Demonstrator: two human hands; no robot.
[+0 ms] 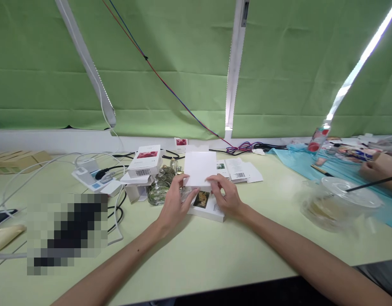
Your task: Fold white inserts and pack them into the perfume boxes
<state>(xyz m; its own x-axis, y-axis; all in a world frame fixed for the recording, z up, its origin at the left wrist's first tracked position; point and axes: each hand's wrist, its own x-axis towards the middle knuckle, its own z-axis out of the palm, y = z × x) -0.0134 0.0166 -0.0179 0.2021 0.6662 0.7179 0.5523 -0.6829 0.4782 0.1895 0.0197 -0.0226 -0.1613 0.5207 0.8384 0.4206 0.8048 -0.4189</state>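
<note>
Head view, left hand, right hand, holding box

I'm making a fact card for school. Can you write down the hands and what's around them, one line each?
Left hand: on the white box
Right hand: on the same box
Just below that box in view: flower box
Left of the hands: glass bottles, red-picture box
Right: clear tub, blue sheet
Behind: green blinds

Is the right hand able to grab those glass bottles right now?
Probably not straight away: the left hand and the blank white box sit between the right hand and the glass bottles.
</note>
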